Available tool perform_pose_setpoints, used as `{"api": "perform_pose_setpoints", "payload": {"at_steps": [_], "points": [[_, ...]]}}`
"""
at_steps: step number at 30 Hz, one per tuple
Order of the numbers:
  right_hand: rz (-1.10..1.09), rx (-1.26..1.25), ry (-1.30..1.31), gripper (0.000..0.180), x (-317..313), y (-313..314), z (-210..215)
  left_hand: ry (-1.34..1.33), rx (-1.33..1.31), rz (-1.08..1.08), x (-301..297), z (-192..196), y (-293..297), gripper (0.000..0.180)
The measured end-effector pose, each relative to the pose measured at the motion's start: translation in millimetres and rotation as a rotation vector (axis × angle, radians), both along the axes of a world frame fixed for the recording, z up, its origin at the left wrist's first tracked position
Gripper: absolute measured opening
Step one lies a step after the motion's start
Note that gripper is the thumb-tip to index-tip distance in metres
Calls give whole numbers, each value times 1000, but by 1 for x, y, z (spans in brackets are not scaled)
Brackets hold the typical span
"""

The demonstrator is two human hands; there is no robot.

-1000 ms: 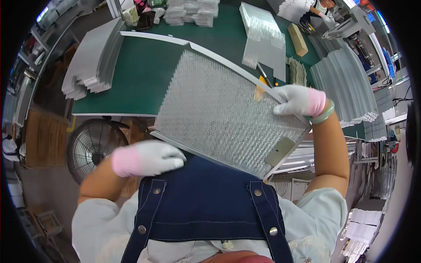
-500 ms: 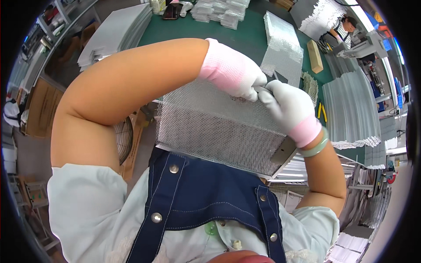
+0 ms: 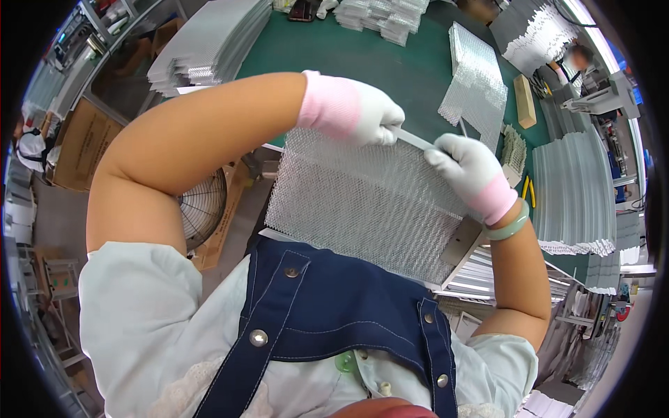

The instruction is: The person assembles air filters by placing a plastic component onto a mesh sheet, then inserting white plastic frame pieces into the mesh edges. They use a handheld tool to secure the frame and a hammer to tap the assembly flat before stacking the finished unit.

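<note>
A silvery metal mesh panel (image 3: 355,202) lies in front of me, with a metal edge along its near side and a flat metal piece (image 3: 463,240) at its right end. My left hand (image 3: 369,117), in a white glove with a pink cuff, is closed on the left end of a thin grey metal strip (image 3: 416,140). My right hand (image 3: 467,166), gloved alike, pinches the strip's right end. The strip runs along the panel's far edge; whether it is fixed to the panel I cannot tell. Both hands rest over that far edge.
On the green table (image 3: 293,59), loose mesh sheets (image 3: 477,76) lie beyond my right hand, beside a wooden block (image 3: 524,101). Yellow-handled pliers (image 3: 528,190) and stacked metal sheets (image 3: 568,191) stand right. More sheets (image 3: 216,42) are stacked far left. A fan (image 3: 203,209) is below left.
My hands were close together and are now apart, baring the grey strip between them. The left hand has shifted left along it. The whole view has shifted slightly.
</note>
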State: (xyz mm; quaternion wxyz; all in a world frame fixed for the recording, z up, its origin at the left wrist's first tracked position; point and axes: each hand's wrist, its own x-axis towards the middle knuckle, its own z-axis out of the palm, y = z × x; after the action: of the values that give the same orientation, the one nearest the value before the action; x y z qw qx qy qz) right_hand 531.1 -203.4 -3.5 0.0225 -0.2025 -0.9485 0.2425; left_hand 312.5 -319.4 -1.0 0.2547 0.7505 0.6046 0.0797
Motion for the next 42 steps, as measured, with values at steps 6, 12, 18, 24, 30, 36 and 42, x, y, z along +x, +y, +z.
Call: {"api": "perform_pose_setpoints", "payload": {"at_steps": [6,12,18,24,30,36,42], "points": [[29,-105,1,26,-28,-16,7,-13,-106,34,2,26,-7,28],[15,-12,118,25,-28,-18,-15,31,-48,37,-17,-1,-11,32],[71,373,211,29,-30,-20,-23,69,88,21,-22,-9,-11,28],[-63,-242,-6,26,-32,-3,-20,149,180,57,-37,-17,-20,24],[93,-397,-105,33,-67,7,4,86,-162,126,-32,27,-9,26],[-31,-340,-13,34,-55,16,-18,322,917,277,-48,-12,-55,28],[-60,-361,26,28,-53,13,-20,-330,316,961,-12,-80,-95,37]]}}
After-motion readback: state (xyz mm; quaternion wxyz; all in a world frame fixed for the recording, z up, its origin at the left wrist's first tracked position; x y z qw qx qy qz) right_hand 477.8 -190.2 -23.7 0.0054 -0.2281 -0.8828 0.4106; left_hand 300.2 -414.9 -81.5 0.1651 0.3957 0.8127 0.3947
